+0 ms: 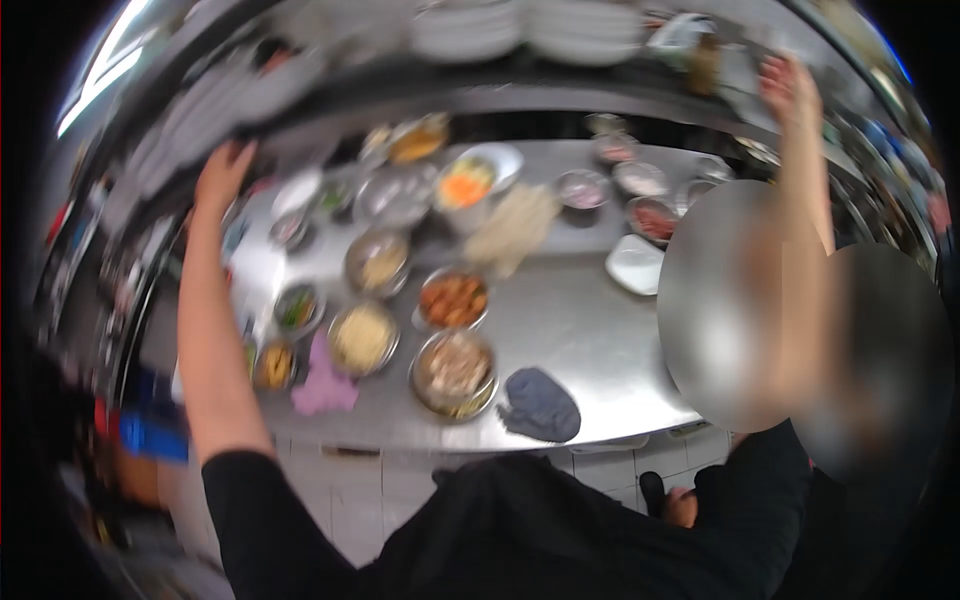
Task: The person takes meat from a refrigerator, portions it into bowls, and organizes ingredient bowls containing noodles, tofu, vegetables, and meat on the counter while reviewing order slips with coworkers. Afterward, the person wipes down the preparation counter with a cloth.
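My left hand (222, 177) is raised at the back left of the steel counter (560, 340), close to the edge of the shelf; its blurred fingers look apart, with nothing visible in them. Far up at the right, my right hand (789, 88) is lifted beside the shelf, fingers loosely apart and no object seen in it. Between my arms stand bowls of orange-brown chunks (454, 299), pale meat (457, 366) and shredded pale food (362, 338). A pink cloth (325, 380) and a dark grey cloth (541, 405) lie near the front edge.
Stacked white plates (466, 30) stand on the shelf above the counter. Further back are a bowl with orange and yellow pieces (466, 184), a pale heap (515, 228) and several small bowls. A white dish (636, 265) lies at the right. Large blurred ovals cover part of the right side.
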A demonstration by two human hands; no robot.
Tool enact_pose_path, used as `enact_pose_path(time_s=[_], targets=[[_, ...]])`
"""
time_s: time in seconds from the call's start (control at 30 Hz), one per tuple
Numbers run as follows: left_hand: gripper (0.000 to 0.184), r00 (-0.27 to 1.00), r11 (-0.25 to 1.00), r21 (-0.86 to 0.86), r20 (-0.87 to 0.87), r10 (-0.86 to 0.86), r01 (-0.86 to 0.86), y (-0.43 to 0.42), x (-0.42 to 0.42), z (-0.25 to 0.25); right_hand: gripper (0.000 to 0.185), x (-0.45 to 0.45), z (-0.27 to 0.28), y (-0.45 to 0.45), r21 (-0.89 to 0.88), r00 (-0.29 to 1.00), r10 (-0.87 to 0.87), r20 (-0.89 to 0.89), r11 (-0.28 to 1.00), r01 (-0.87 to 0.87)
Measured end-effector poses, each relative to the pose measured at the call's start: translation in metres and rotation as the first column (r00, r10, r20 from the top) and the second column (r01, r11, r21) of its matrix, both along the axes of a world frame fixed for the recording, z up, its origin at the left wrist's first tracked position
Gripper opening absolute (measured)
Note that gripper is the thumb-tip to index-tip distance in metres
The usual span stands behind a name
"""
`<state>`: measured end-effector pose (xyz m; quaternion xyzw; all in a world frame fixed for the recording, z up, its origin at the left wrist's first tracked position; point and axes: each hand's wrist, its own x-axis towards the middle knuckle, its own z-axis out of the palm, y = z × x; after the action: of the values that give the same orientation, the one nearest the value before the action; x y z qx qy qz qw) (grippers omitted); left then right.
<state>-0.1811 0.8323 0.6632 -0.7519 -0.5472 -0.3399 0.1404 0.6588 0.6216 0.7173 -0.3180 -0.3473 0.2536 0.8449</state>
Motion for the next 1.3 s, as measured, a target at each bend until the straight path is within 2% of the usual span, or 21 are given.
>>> enact_pose_path(time_s=[0.03,0.07,0.2,0.27,0.43,0.6,0.63,0.67,0.7,0.73,0.77,0.83,0.87,0.9,0.93,0.97,1.03,1.13,1.2,1.27,1.3], targets=[[0.063,0.998,0.997,-0.056,0.035,0.049,-0.047,-0.021,0.013,0.005,0.022,-0.002,-0.001,-0.004,0.009,1.000,-0.007,-0.013,1.000,0.007],[0.064,0.999,0.999,-0.030,0.003,0.044,-0.044,-0.008,0.003,0.002,0.021,-0.024,-0.007,-0.006,0.012,0.994,-0.085,-0.067,0.996,0.086],[0.072,0.997,0.996,-0.051,0.005,0.075,-0.075,-0.003,-0.007,-0.005,0.024,-0.120,-0.071,-0.015,0.027,0.995,0.078,0.054,0.996,-0.079],[0.065,0.998,0.997,-0.036,-0.001,0.067,-0.067,0.000,-0.011,-0.008,0.025,-0.185,-0.120,-0.017,-0.034,0.974,0.175,0.143,0.985,-0.172],[0.074,0.997,0.999,-0.024,-0.071,0.030,-0.032,-0.002,-0.024,-0.012,0.018,-0.322,-0.271,0.000,-0.303,0.922,0.341,0.185,0.912,-0.277],[0.070,0.999,1.000,-0.005,-0.043,-0.004,0.004,-0.027,-0.029,-0.024,0.024,-0.417,-0.392,0.031,-0.744,0.823,0.511,0.250,0.645,-0.174],[0.064,0.986,0.987,-0.037,0.063,-0.155,0.158,-0.029,-0.038,-0.032,0.024,-0.430,-0.405,0.039,-0.742,0.817,0.519,0.252,0.645,-0.181],[0.058,0.940,0.950,-0.053,0.171,-0.295,0.308,-0.032,-0.048,-0.040,0.029,-0.444,-0.417,0.048,-0.813,0.819,0.508,0.265,0.575,-0.094],[0.048,0.927,0.953,-0.086,0.273,-0.258,0.291,-0.070,-0.036,-0.046,0.033,-0.459,-0.427,0.056,-0.870,0.821,0.499,0.278,0.492,-0.004],[0.047,0.889,0.946,0.023,0.336,-0.312,0.324,-0.070,-0.050,-0.074,0.033,-0.468,-0.435,0.065,-0.872,0.816,0.508,0.275,0.490,-0.011],[0.045,0.899,0.963,0.033,0.350,-0.263,0.269,-0.078,-0.063,-0.100,0.038,-0.468,-0.442,0.075,-0.910,0.840,0.519,0.161,0.407,-0.077],[0.042,0.843,0.956,-0.215,0.535,-0.057,0.201,-0.102,-0.088,-0.159,0.055,-0.459,-0.464,0.096,-0.943,0.854,0.520,-0.017,0.275,-0.186],[0.050,0.779,0.936,-0.261,0.627,-0.022,0.236,-0.114,-0.097,-0.192,0.055,-0.457,-0.463,0.101,-0.944,0.853,0.522,-0.012,0.275,-0.182],[0.046,0.727,0.892,-0.353,0.685,0.043,0.281,-0.129,-0.106,-0.223,0.057,-0.457,-0.460,0.104,-0.957,0.860,0.510,-0.025,0.237,-0.168],[0.039,0.607,0.820,-0.360,0.795,0.021,0.444,-0.135,-0.119,-0.264,0.059,-0.457,-0.459,0.107,-0.968,0.867,0.496,-0.038,0.198,-0.155],[0.032,0.577,0.797,-0.380,0.815,0.049,0.469,-0.142,-0.131,-0.312,0.059,-0.455,-0.460,0.110,-0.968,0.867,0.498,-0.035,0.198,-0.152],[0.029,0.546,0.692,-0.502,0.817,0.184,0.519,-0.172,-0.132,-0.359,0.060,-0.452,-0.460,0.114,-0.965,0.817,0.570,-0.089,0.154,-0.213],[0.028,0.527,0.561,-0.555,0.818,0.231,0.615,-0.210,-0.125,-0.387,0.063,-0.457,-0.440,0.111,-0.941,0.781,0.605,-0.154,0.151,-0.302],[0.028,0.432,0.533,-0.512,0.858,0.278,0.673,-0.227,-0.118,-0.394,0.057,-0.451,-0.448,0.121,-0.930,0.800,0.573,-0.179,0.166,-0.327],[0.028,0.444,0.507,-0.533,0.846,0.295,0.678,-0.232,-0.116,-0.392,0.043,-0.428,-0.482,0.140,-0.944,0.794,0.603,-0.070,0.218,-0.249],[0.029,0.451,0.481,-0.551,0.835,0.317,0.682,-0.235,-0.112,-0.391,0.043,-0.429,-0.476,0.144,-0.945,0.793,0.604,-0.072,0.213,-0.249]])
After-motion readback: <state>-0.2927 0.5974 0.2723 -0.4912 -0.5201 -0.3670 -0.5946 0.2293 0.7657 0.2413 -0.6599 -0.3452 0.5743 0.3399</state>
